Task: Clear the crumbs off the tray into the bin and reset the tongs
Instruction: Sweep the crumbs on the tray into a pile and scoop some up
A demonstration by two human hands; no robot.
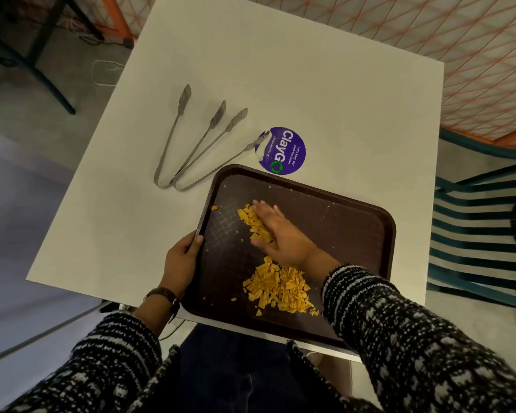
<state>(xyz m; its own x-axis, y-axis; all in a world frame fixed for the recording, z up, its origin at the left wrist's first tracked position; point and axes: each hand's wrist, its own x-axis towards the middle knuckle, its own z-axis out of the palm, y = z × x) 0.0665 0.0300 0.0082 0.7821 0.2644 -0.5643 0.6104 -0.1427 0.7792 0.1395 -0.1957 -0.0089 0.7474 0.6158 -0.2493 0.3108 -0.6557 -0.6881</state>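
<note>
Crumbs of broken yellow chips (280,289) lie heaped inside the dark brown rectangular plastic tray (355,222) at the white table's (280,70) near edge. The right hand (276,234) rests flat and open on them, holding nothing; the left hand (181,259) grips the tray's left rim. Two metal tongs (191,144) lie beyond, open.

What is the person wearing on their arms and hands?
Both arms wear fuzzy knitted sleeves, black with white speckles and stripes: the left sleeve and the right sleeve. The left wrist has a dark watch on a brown strap. The left hand and right hand are bare, with no gloves.
</note>
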